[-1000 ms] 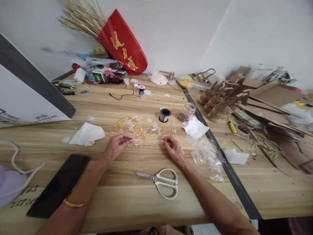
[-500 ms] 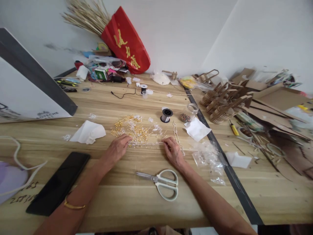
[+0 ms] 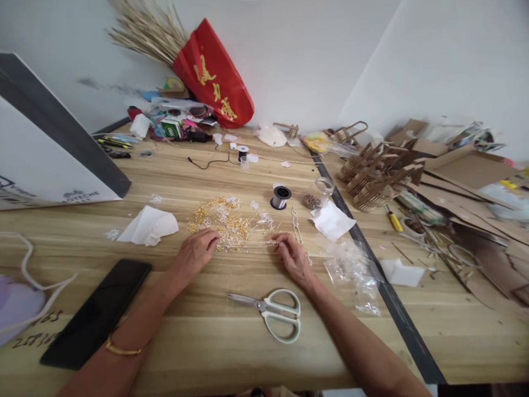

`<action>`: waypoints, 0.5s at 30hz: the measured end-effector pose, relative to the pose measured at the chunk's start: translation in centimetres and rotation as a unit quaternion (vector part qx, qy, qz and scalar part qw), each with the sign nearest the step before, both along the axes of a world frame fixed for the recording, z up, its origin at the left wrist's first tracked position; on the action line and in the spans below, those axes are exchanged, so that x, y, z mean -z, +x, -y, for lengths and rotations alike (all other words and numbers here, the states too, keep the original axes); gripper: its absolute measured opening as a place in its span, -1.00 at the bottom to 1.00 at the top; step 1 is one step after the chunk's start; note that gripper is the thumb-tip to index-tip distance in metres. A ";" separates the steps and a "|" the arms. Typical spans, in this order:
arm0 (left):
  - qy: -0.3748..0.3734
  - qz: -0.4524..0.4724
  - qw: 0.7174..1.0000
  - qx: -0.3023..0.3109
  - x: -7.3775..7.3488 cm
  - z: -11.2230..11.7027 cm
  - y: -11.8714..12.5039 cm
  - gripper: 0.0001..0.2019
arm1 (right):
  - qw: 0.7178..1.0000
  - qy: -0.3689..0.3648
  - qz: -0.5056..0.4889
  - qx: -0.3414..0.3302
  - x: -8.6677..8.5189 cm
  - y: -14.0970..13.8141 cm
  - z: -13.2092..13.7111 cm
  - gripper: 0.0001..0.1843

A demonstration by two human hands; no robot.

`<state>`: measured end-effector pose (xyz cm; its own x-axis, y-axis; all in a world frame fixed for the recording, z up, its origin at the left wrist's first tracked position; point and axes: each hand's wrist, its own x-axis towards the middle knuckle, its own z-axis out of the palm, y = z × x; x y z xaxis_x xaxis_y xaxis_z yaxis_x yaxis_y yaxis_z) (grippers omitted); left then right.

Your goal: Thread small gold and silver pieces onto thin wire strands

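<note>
My left hand rests on the wooden table with its fingers pinched at the near edge of a pile of gold and clear beads. My right hand is pinched too, a little to the right. A thin beaded strand stretches between the two hands. White-handled scissors lie just in front of my hands. A spool of thin wire stands behind the bead pile.
A black phone lies at the near left, a crumpled white tissue beside the beads. Clear plastic bags, a small bead jar, cardboard pieces fill the right. A red bag leans on the wall.
Both hands have lowered slightly onto the table and stay pinched on the strand; my left fingers have curled closer to the bead pile. The view shifted a little.
</note>
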<state>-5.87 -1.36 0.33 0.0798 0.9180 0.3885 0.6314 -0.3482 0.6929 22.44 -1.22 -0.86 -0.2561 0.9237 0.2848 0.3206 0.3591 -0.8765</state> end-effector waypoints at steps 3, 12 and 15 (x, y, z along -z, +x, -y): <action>-0.017 0.082 0.996 -0.014 -0.5 0.0 0.2 -0.87 | 0.998 -0.043 -0.041 0.009 0.3 0.1 -0.2 -0.74; -0.181 0.189 0.963 0.066 -1.1 -0.7 -0.5 -0.88 | 0.980 -0.118 -0.162 0.019 -0.3 -0.1 -0.6 -0.71; -0.194 0.192 0.960 0.064 -1.2 -0.7 -0.8 -0.85 | 0.978 -0.126 -0.164 0.018 -0.1 -0.1 -0.8 -0.70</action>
<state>-6.71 -0.66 1.48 0.1200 0.9918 0.0434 0.2731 -0.0750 0.9590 22.37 -0.41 -0.79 -0.1558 0.9819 0.1080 0.0151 0.1117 -0.9936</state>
